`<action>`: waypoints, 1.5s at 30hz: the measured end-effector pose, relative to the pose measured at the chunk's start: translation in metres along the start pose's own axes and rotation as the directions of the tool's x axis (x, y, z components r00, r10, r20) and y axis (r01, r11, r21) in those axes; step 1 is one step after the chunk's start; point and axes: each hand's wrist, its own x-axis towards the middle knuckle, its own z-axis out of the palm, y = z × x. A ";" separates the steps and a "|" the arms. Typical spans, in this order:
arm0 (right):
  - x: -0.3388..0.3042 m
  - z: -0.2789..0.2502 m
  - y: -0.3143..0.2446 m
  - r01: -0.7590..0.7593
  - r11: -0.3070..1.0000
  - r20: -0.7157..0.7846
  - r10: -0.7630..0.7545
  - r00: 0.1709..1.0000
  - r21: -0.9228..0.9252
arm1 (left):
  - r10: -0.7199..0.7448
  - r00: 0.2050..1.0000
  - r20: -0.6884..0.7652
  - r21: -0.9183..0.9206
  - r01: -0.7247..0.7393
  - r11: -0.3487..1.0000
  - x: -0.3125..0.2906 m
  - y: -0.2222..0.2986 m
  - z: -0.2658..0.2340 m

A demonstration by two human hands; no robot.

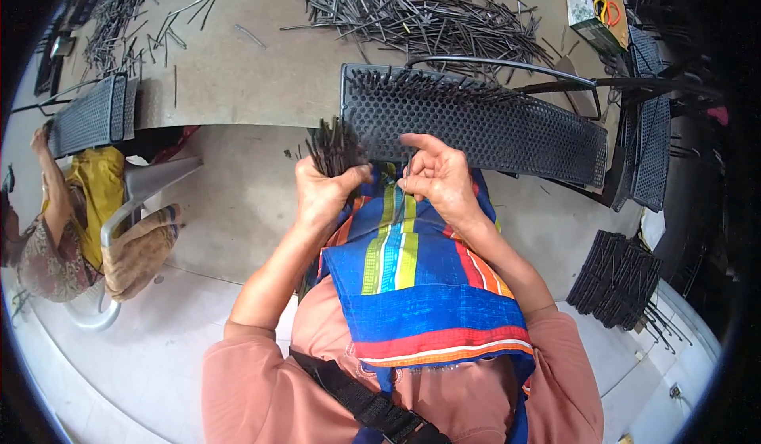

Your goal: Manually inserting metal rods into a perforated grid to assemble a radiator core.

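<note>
In my left hand point(321, 190) is a bundle of short dark sticks point(334, 147), with the fingers wrapped round it and the ends pointing up. Just to the right, my right hand point(441, 176) pinches what looks like one thin dark stick point(409, 162), somewhat blurred, between thumb and fingers. Both hands are over my striped blue apron point(396, 238), at the near edge of a black perforated panel point(476, 123) full of small round holes. Rows of dark sticks point(428, 87) stand in the holes along its far side.
Beyond the panel, a large pile of dark sticks point(420, 20) covers part of the table point(238, 71). A box point(594, 16) with orange and yellow scissors point(608, 12) stands far right. Stacked black racks point(614, 281) lie lower right. Another person point(59, 246) sits left beside a similar panel point(83, 119).
</note>
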 end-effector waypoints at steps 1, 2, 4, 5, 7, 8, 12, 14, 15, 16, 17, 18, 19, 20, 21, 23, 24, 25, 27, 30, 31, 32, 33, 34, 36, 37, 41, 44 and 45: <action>0.002 0.002 -0.001 0.002 1.000 0.006 -0.002 1.000 -0.001 | -0.148 0.988 0.033 -0.016 0.148 0.989 -0.001 0.007 0.000; 0.005 0.004 -0.001 0.007 1.000 -0.011 -0.007 1.000 0.004 | -0.144 0.989 0.029 -0.018 0.145 0.989 -0.001 0.001 0.000; 0.014 0.005 0.003 0.021 0.998 -0.005 -0.021 1.000 0.052 | -0.137 0.981 0.140 -0.229 0.166 0.959 -0.002 -0.017 0.005; 0.015 0.005 0.006 0.020 0.998 -0.007 -0.020 1.000 0.052 | -0.138 0.980 0.142 -0.229 0.168 0.959 -0.003 -0.021 0.007; 0.017 0.005 0.007 -0.076 0.987 0.028 0.072 0.997 0.139 | -0.074 0.988 0.139 -0.292 0.112 0.950 -0.006 -0.027 0.011; 0.017 0.005 0.011 -0.074 0.983 0.025 0.071 0.997 0.167 | -0.059 0.987 0.150 -0.291 0.101 0.951 -0.006 -0.029 0.010; 0.017 0.007 0.011 -0.062 0.975 -0.011 0.066 0.998 0.213 | -0.078 0.987 0.142 -0.252 0.113 0.961 -0.009 -0.020 0.015; 0.017 0.006 0.014 -0.099 0.974 -0.003 0.102 0.995 0.206 | -0.073 0.987 0.144 -0.223 0.105 0.969 -0.009 -0.019 0.014; 0.018 0.005 0.013 -0.097 0.973 -0.004 0.100 0.995 0.208 | -0.070 0.987 0.146 -0.194 0.098 0.976 -0.009 -0.019 0.013; 0.018 0.003 0.012 -0.118 0.977 0.000 0.120 0.993 0.175 | -0.070 0.987 0.145 -0.193 0.098 0.976 -0.009 -0.019 0.012; 0.019 0.002 0.011 -0.139 0.980 0.003 0.140 0.990 0.142 | -0.059 0.991 0.122 -0.189 0.082 0.979 -0.010 -0.021 0.013; 0.019 0.001 0.011 -0.139 0.980 0.004 0.140 0.990 0.143 | -0.049 0.994 0.100 -0.185 0.067 0.980 -0.010 -0.022 0.012; 0.019 0.000 0.011 -0.129 0.979 0.014 0.129 0.992 0.156 | -0.047 0.994 0.097 -0.186 0.065 0.980 -0.010 -0.024 0.011; 0.020 -0.002 0.010 -0.121 0.978 0.024 0.118 0.993 0.169 | -0.029 0.999 0.032 -0.244 0.036 0.969 -0.010 -0.028 0.010; 0.021 -0.003 0.008 -0.121 0.978 0.028 0.118 0.993 0.167 | -0.013 0.999 -0.034 -0.299 0.003 0.954 -0.009 -0.030 0.009; 0.022 -0.004 -0.001 0.052 0.985 -0.087 -0.038 0.995 0.164 | -0.071 0.996 -0.046 -0.370 0.049 0.928 -0.007 -0.026 0.001; 0.026 -0.002 -0.008 0.099 0.987 -0.132 -0.082 0.988 0.124 | -0.195 0.981 0.004 -0.370 0.182 0.911 -0.005 -0.025 -0.005; 0.029 0.001 -0.017 0.177 0.981 -0.168 -0.161 0.973 0.084 | -0.316 0.947 0.053 -0.364 0.314 0.877 -0.005 -0.024 -0.008; 0.038 0.008 -0.023 0.370 0.929 -0.176 -0.368 0.913 -0.025 | -0.288 0.955 0.070 -0.375 0.293 0.880 -0.010 -0.021 -0.009; 0.058 0.019 -0.027 0.582 0.788 -0.163 -0.612 0.774 -0.199 | -0.181 0.977 0.113 -0.385 0.211 0.899 -0.016 -0.012 -0.008; 0.063 0.022 -0.027 0.583 0.787 -0.155 -0.613 0.775 -0.200 | -0.178 0.978 0.109 -0.391 0.207 0.897 -0.013 -0.012 -0.008; 0.068 0.025 -0.027 0.607 0.758 -0.149 -0.646 0.748 -0.239 | -0.184 0.978 0.099 -0.399 0.208 0.893 -0.009 -0.011 -0.009; 0.071 0.027 -0.027 0.629 0.726 -0.141 -0.678 0.721 -0.278 | -0.190 0.978 0.089 -0.406 0.210 0.889 -0.006 -0.011 -0.010; 0.073 0.029 -0.026 0.614 0.731 -0.142 -0.670 0.729 -0.297 | -0.214 0.972 0.098 -0.418 0.235 0.877 -0.004 -0.011 -0.011; 0.075 0.029 -0.026 0.621 0.712 -0.120 -0.684 0.720 -0.329 | -0.201 0.976 0.080 -0.388 0.217 0.896 -0.006 -0.007 -0.010; 0.075 0.030 -0.025 0.627 0.692 -0.105 -0.697 0.709 -0.359 | -0.190 0.980 0.066 -0.349 0.201 0.915 -0.007 -0.005 -0.009; 0.079 0.030 -0.023 0.616 0.724 -0.136 -0.675 0.725 -0.311 | -0.172 0.982 0.079 -0.404 0.189 0.895 -0.003 -0.002 -0.009; 0.079 0.031 -0.025 0.646 0.674 -0.082 -0.712 0.697 -0.359 | -0.218 0.973 0.073 -0.417 0.228 0.880 -0.003 0.000 -0.010; 0.080 0.030 -0.025 0.653 0.670 -0.083 -0.718 0.691 -0.354 | -0.231 0.970 0.079 -0.410 0.243 0.879 -0.001 -0.003 -0.011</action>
